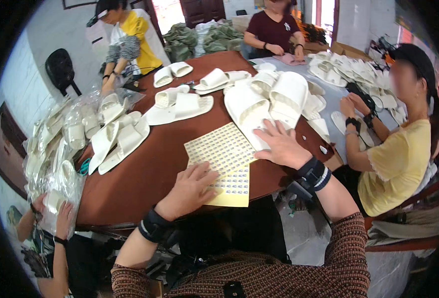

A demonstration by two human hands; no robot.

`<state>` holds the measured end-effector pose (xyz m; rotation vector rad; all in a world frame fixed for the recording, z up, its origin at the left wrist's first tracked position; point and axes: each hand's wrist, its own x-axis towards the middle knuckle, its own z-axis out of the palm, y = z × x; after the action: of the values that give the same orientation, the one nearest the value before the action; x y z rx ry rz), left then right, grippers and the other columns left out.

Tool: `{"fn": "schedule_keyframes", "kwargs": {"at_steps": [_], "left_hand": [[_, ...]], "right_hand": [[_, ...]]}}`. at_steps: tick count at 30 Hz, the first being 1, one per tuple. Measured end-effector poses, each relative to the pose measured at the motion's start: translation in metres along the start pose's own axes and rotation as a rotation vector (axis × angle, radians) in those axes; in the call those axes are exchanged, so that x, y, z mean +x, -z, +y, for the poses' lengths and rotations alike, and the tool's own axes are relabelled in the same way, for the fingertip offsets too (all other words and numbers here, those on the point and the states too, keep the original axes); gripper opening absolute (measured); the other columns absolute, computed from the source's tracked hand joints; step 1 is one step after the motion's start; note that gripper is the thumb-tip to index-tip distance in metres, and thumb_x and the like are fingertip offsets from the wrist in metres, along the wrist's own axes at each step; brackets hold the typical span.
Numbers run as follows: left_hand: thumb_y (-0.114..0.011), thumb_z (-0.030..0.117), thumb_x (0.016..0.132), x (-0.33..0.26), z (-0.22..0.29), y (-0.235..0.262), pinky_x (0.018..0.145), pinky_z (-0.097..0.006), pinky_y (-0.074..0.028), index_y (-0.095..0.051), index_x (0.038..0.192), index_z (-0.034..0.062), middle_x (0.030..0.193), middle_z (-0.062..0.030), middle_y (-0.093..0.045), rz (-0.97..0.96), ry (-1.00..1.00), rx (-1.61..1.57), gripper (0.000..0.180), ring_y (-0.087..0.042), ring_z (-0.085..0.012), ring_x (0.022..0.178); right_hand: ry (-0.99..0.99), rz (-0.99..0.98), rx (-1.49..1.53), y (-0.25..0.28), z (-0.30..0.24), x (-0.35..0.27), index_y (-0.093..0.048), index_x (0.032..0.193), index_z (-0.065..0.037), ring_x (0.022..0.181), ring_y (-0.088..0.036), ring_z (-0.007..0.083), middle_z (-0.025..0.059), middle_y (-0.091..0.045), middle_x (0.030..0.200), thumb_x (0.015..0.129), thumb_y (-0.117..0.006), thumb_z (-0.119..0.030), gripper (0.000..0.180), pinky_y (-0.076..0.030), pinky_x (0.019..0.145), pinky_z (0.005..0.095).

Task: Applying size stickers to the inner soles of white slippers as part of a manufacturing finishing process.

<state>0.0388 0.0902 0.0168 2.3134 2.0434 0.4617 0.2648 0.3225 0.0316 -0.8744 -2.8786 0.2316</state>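
Sticker sheet point(224, 161) — pale yellow, covered with rows of small labels — lies flat on the brown round table point(145, 174), near the edge closest to the person. The left hand point(189, 191) rests on the lower part of this sheet, fingers bent and pressing down on it, nothing pinched between them. The right hand point(279, 144) lies with fingers spread and flat, partly on the upper right corner of the sheet and partly on a white slipper point(247, 111) that touches the sheet's top edge. Just beside this slipper is a second white slipper point(289, 94), and more pairs point(180, 102) lie farther across the table. On the left side, clear plastic bags with slippers point(60, 139) are piled up — another person's hands point(55, 211) hold one of them. At the right, a person in a yellow shirt point(398, 164) sits near a grey table point(333, 99) loaded with more white slippers. Two other people sit at the far side.
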Motion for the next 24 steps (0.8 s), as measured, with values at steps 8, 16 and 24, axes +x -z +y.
{"fn": "schedule_keyframes", "kwargs": {"at_steps": [8,16,24], "left_hand": [[-0.067,0.034,0.089,-0.017,-0.005,-0.018,0.108,-0.053,-0.033,-0.055,0.137,0.0200,0.148,-0.0135,-0.044,0.151,0.030,0.045,0.052,-0.040,-0.0369,0.135],[-0.065,0.038,0.091,-0.013,-0.007,-0.030,0.107,-0.053,-0.033,-0.055,0.136,0.0175,0.146,-0.0132,-0.045,0.232,-0.026,-0.003,0.051,-0.040,-0.0331,0.136],[-0.069,0.030,0.089,-0.018,-0.035,-0.010,0.110,-0.048,-0.035,-0.057,0.132,0.0107,0.145,-0.0193,-0.048,0.291,0.021,-0.238,0.049,-0.044,-0.0375,0.134]], "right_hand": [[-0.001,-0.024,0.018,0.001,0.027,0.029,-0.039,0.149,-0.027,0.145,-0.021,0.0495,0.0113,-0.022,0.163,0.086,-0.068,-0.047,0.072,-0.022,0.110,0.0710],[0.046,0.114,0.047,-0.013,0.094,0.061,-0.042,0.148,-0.027,0.142,-0.028,0.0483,0.0097,-0.027,0.161,0.079,-0.071,-0.032,0.075,-0.028,0.111,0.0644],[-0.053,0.202,0.028,-0.021,0.120,0.084,-0.040,0.149,-0.027,0.143,-0.026,0.0480,0.0096,-0.025,0.162,0.078,-0.072,-0.024,0.077,-0.029,0.110,0.0641]]}}
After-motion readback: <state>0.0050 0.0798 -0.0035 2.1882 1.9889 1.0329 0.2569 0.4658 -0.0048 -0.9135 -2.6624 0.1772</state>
